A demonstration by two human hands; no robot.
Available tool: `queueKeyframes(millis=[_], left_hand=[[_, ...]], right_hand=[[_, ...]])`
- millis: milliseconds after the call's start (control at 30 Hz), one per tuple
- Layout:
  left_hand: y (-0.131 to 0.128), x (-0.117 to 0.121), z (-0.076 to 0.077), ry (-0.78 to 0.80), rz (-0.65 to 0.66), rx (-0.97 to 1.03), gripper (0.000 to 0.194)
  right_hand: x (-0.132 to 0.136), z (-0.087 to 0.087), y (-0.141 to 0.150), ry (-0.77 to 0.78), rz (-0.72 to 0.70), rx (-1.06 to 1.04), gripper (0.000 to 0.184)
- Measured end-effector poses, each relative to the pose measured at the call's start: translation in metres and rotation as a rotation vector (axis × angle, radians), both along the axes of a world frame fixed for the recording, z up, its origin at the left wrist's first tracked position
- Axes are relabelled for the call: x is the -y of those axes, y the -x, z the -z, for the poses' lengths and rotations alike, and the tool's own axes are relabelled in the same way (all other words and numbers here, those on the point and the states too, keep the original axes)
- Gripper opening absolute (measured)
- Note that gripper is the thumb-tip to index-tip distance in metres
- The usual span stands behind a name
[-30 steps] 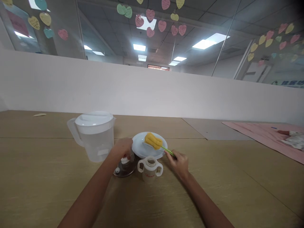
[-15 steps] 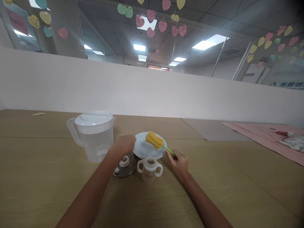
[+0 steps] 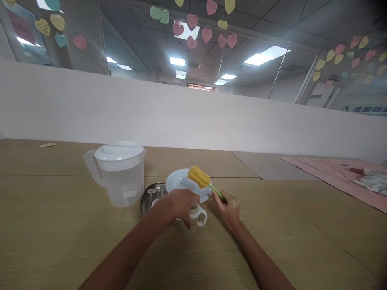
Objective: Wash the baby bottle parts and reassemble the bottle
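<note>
Gripping brush (image 3: 203,181) by its handle (image 3: 216,192), frame centre: right hand (image 3: 229,208), likely so sponge (image 3: 197,175) clears plate (image 3: 177,176); left hand (image 3: 182,203) over cup (image 3: 195,218), grasp unclear.

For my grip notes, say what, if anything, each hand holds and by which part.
The right hand holds the yellow brush by its green handle. The left hand is at the cup; any grip is unclear.

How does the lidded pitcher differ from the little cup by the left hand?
The pitcher is much larger than the cup. The pitcher wears a white lid, while the visible part of the cup's mouth is uncovered. The pitcher stands in plain view; the left hand partly hides the cup. Both are pale, and each shows a handle.
</note>
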State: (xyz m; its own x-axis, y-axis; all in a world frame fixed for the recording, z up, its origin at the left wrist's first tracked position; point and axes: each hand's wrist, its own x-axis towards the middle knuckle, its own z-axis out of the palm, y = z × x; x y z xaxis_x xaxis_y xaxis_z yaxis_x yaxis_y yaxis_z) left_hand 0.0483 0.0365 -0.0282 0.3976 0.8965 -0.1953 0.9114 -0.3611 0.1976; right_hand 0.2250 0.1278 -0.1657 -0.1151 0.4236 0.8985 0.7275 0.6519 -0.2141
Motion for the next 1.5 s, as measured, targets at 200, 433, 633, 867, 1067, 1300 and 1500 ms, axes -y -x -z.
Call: queueKeyframes(millis=[200,433,633,867,1067,1300,1500], left_hand=[[-0.001,0.001,-0.005,0.020,0.065,0.085,0.030],[0.023,0.004,-0.031,-0.158,0.149,0.520,0.053],[0.030,-0.014,-0.021,-0.416,-0.048,0.617,0.054],[0.033,-0.033,-0.003,-0.685,-0.165,0.449,0.043],[0.037,-0.038,0.002,-0.790,-0.157,0.315,0.032],[0.029,-0.035,0.006,-0.971,-0.097,-0.080,0.038],[0.020,-0.041,0.018,-0.985,-0.014,-0.210,0.031]], right_hand=[[0.000,-0.002,-0.001,0.087,0.004,-0.114,0.044],[0.004,-0.007,-0.002,0.281,-0.106,-0.341,0.044],[-0.001,-0.001,-0.002,0.317,-0.177,-0.557,0.044],[0.004,-0.004,-0.001,0.239,-0.258,-0.376,0.038],[0.006,-0.009,-0.001,0.088,-0.133,-0.160,0.036],[0.002,-0.011,-0.008,-0.124,0.080,0.045,0.029],[0.004,-0.010,-0.007,-0.242,0.113,0.139,0.021]])
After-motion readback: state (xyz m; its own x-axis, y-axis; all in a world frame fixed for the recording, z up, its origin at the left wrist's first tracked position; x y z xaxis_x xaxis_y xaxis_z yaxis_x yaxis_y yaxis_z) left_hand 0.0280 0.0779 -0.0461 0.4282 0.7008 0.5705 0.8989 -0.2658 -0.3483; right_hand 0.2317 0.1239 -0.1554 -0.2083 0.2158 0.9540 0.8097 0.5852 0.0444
